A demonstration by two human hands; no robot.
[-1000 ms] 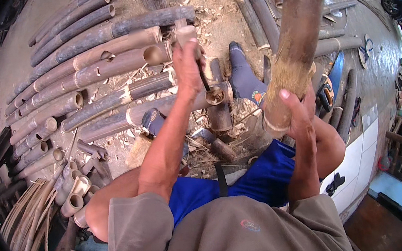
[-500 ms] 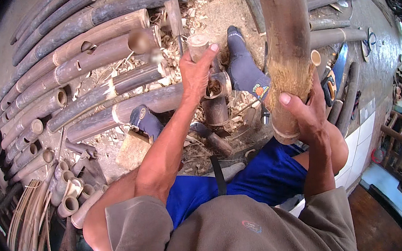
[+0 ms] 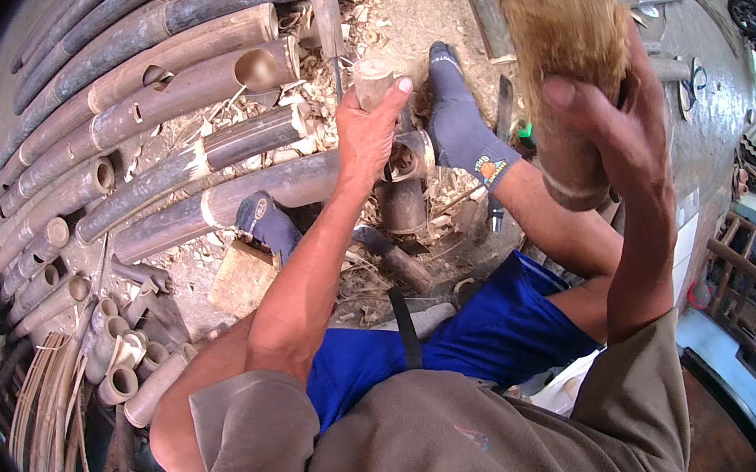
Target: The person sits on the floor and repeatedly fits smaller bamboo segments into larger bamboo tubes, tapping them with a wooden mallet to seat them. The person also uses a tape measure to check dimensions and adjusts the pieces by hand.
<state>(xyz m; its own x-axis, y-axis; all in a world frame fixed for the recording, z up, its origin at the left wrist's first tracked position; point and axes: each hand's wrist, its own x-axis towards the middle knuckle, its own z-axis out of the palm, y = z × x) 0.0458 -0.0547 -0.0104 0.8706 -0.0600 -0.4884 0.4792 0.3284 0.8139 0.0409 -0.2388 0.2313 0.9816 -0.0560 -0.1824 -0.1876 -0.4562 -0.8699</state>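
My left hand (image 3: 365, 135) is closed round the short, round wooden handle of a chisel (image 3: 374, 78), held upright with its pale top exposed. Its lower end is hidden behind my hand and forearm, over a bamboo pole (image 3: 288, 185) that has a cut hole (image 3: 404, 160) near its right end. Raised at the upper right, my right hand (image 3: 611, 111) grips the narrower lower part of a thick wooden mallet (image 3: 557, 6). Frayed, fuzzy fibres circle the mallet just above my fingers; its top runs out of view.
Several bamboo poles (image 3: 185, 99), some with holes cut in them, lie at the left. Wood shavings (image 3: 377, 22) litter the ground between them and my right foot (image 3: 457, 115). A hammer (image 3: 328, 27) lies beyond my left hand. Split bamboo strips (image 3: 42, 395) are bundled at the lower left.
My right hand has lifted the mallet up and to the right, closer to the camera. The left hand keeps its place on the chisel.
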